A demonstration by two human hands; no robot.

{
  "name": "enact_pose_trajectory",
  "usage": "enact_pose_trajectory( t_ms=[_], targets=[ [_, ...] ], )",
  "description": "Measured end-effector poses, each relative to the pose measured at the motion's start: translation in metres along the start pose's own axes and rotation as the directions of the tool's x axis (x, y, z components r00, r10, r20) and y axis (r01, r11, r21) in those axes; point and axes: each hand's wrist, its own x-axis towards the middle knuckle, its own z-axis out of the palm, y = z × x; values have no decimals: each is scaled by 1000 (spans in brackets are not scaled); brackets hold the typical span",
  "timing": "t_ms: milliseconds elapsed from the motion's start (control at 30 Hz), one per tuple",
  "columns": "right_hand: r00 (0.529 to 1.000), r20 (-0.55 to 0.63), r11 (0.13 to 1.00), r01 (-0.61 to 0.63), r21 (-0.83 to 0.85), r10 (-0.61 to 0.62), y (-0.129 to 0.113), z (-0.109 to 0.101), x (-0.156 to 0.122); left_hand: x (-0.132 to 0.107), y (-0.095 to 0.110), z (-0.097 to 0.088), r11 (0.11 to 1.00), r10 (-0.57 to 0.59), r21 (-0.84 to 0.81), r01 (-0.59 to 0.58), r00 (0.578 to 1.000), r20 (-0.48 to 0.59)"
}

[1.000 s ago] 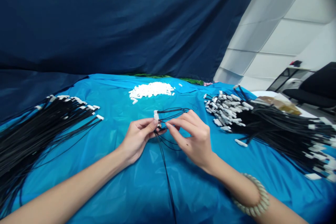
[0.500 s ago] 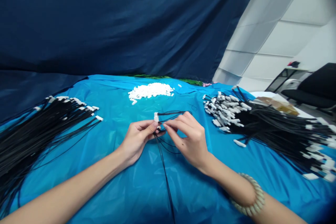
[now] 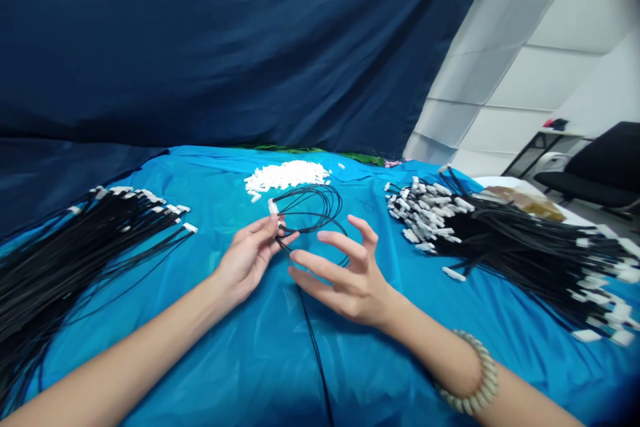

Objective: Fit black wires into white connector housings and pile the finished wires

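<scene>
My left hand (image 3: 253, 255) pinches black wires just below a white plastic connector (image 3: 273, 206) that sticks up past the thumb. From there the thin black cable (image 3: 320, 192) bends to the right in several loose loops above the cloth. Its other strands hang down toward the near edge. Beside the loops, my right hand (image 3: 345, 270) has its fingers spread and curved, with nothing gripped between them. Whether a fingertip brushes the loops I cannot tell.
White connector pieces lie in a heap (image 3: 287, 176) at the back of the blue cloth (image 3: 240, 360). Bundles of black cables with white ends lie on the left (image 3: 85, 260) and on the right (image 3: 520, 247). A black chair (image 3: 595, 163) stands beyond, far right.
My right hand has let go of the cable and opened its fingers. My left hand has shifted a little left and up with the connector, and the loops now stand out wider.
</scene>
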Motion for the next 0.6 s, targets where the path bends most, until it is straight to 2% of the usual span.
enact_pose_trajectory(
  t_ms=[267, 333, 400, 433, 467, 500, 533, 600],
  targets=[
    [997, 39, 996, 68, 57, -71, 3, -2, 0, -2, -1, 1, 1000, -13, -14, 13, 1000, 1],
    [999, 51, 993, -16, 117, 10, 6, -3, 0, -2, -1, 1, 1000, -8, -12, 8, 1000, 5],
    [977, 81, 948, -209, 240, 195, 9, -5, 2, -2, -1, 0, 1000, -1, -10, 1, 1000, 9],
    [943, 100, 886, -332, 325, 317, 11, -6, 4, -2, -1, 0, 1000, 3, -9, -3, 1000, 8],
    [888, 116, 788, -449, 421, 445, 14, -7, 5, -1, -1, 0, 1000, 9, -8, -9, 1000, 3],
    [813, 129, 657, -542, 524, 569, 17, -9, 7, -1, -1, -1, 1000, 13, -6, -13, 1000, -5],
    [723, 141, 504, -594, 628, 676, 21, -10, 8, 0, -1, -1, 1000, 17, -2, -17, 1000, -15],
    [537, 166, 210, -569, 795, 827, 30, -14, 10, 0, -1, -1, 1000, 17, 8, -17, 999, -36]
  ],
)
